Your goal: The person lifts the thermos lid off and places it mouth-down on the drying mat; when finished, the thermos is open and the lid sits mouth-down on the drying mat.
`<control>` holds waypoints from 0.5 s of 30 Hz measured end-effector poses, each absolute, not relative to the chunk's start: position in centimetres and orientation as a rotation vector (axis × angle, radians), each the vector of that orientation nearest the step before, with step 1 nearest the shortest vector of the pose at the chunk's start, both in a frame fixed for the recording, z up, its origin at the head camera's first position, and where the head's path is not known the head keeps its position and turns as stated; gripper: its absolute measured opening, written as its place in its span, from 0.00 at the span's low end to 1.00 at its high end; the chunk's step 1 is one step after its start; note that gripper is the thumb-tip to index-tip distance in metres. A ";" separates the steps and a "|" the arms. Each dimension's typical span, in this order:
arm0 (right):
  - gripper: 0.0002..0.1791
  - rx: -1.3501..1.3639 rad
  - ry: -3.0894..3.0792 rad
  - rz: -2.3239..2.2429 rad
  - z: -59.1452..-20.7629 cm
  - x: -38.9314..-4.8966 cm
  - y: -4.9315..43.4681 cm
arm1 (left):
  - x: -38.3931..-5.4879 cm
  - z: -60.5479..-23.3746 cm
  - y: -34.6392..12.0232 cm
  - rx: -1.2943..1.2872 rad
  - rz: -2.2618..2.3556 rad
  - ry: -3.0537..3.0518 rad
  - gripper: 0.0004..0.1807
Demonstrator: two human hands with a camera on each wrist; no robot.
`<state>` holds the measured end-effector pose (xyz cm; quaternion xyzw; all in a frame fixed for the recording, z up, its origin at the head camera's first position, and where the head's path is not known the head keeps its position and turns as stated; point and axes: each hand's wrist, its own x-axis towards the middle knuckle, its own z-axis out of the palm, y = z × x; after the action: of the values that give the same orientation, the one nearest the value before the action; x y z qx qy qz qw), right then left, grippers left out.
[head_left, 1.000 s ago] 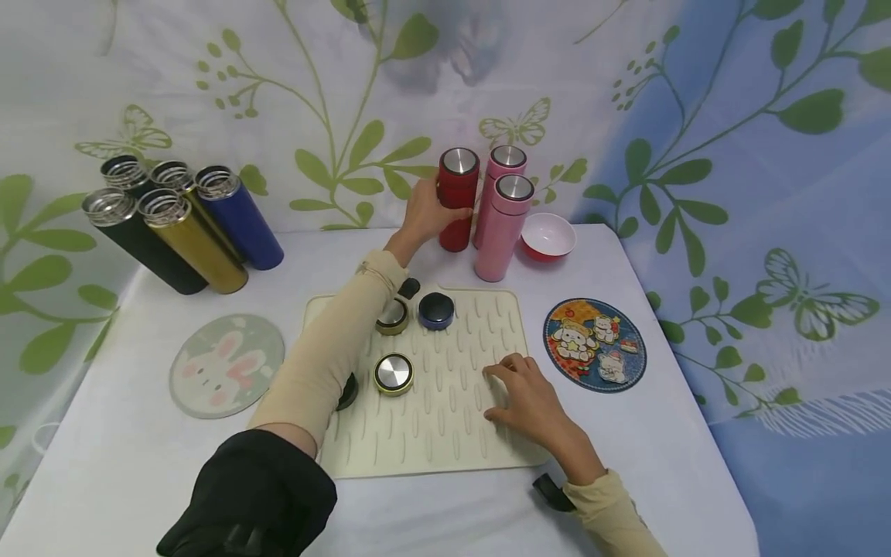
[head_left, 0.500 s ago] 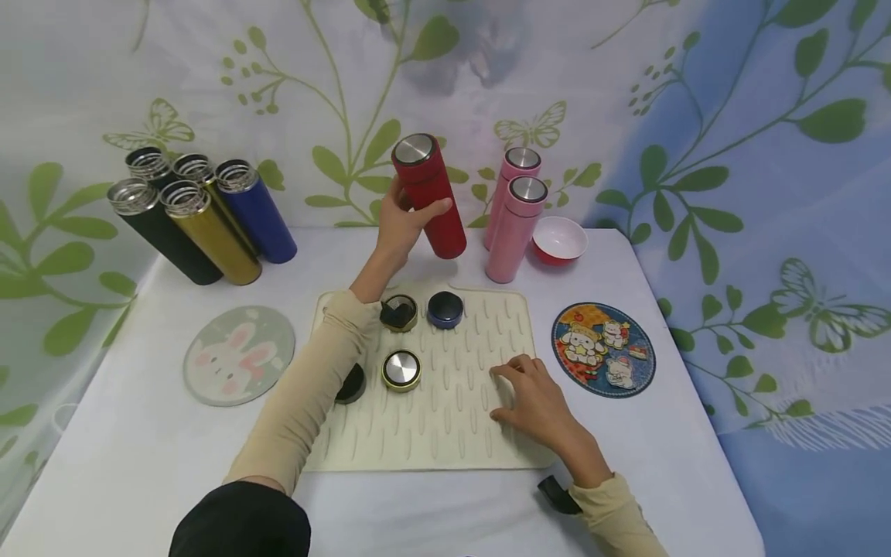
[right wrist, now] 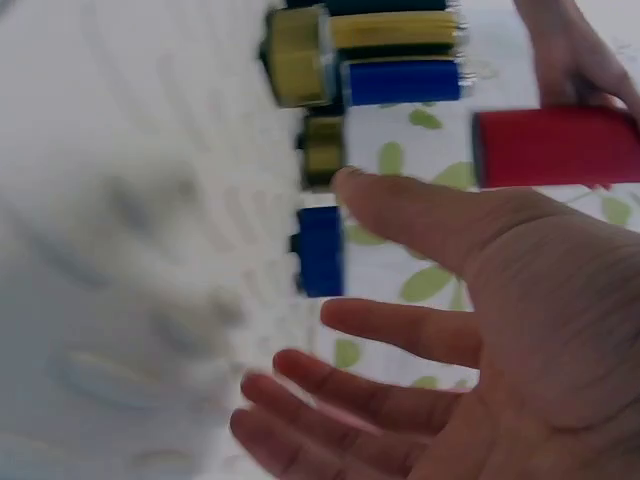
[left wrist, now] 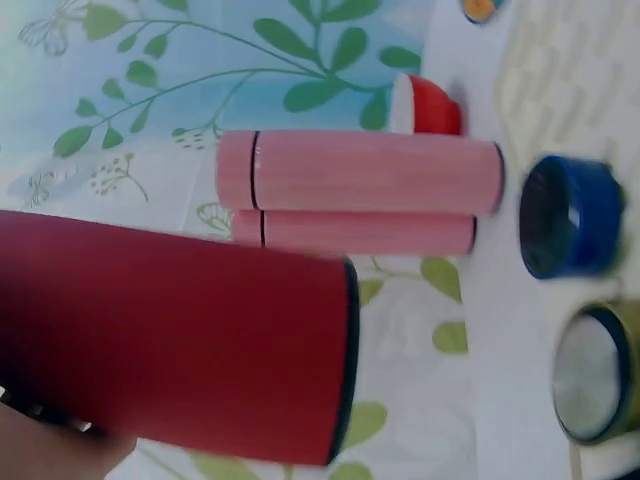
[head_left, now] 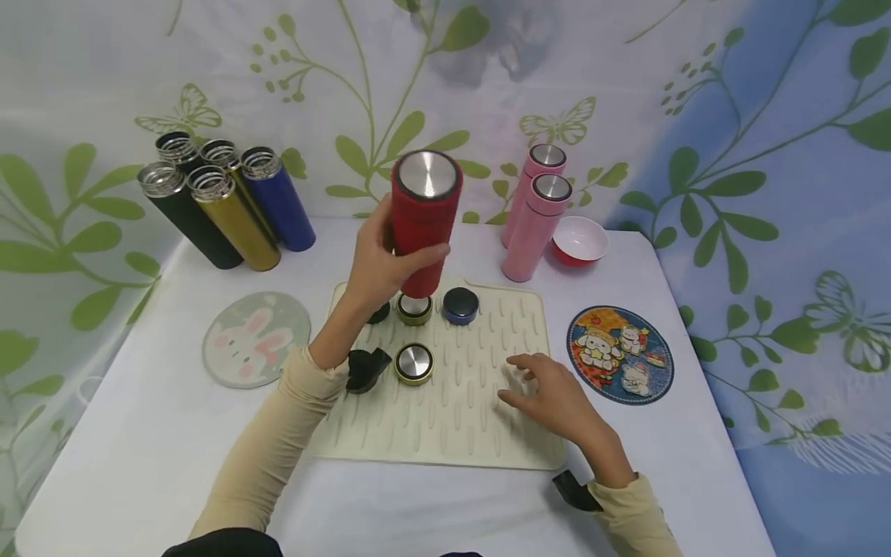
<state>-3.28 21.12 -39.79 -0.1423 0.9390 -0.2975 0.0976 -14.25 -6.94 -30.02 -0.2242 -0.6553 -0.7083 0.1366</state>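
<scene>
My left hand (head_left: 379, 259) grips a red thermos (head_left: 426, 220) with a steel-topped lid and holds it up over the back edge of the cream ribbed mat (head_left: 480, 433). In the left wrist view the red thermos (left wrist: 180, 335) lies across the lower left. My right hand (head_left: 550, 394) hovers over the mat's right side, fingers spread and holding nothing; the right wrist view shows the hand (right wrist: 470, 330) with fingers apart. On the mat are a blue lid (head_left: 460, 305), two gold lids (head_left: 414, 363) and black lids, partly hidden by the left arm.
Two pink thermoses (head_left: 534, 232) stand at the back right, beside a red-and-white bowl (head_left: 581, 240). Several lidless black, gold and blue bottles (head_left: 281, 201) stand at the back left. A bunny coaster (head_left: 256, 340) lies left of the mat, a cartoon coaster (head_left: 619, 354) right.
My left hand has lifted the red thermos from beside the pink ones and carried it left and nearer, over the mat. The right hand stays in nearly the same place, its fingers slightly straighter.
</scene>
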 end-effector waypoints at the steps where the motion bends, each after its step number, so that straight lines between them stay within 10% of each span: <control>1: 0.30 -0.424 2.760 -0.945 -39.2 -3.4 21.1 | -13.3 -29.7 -6.9 -0.659 -1.980 -1.948 0.36; 15: 0.35 -0.531 2.443 -1.749 -31.1 -2.6 17.8 | -6.5 -32.6 -9.0 -0.728 -0.922 -2.298 0.41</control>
<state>-2.64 17.83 -31.11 -0.1739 0.7998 -0.5728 0.0452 -6.48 -9.01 -32.64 -0.2710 -0.8557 -0.3433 0.2765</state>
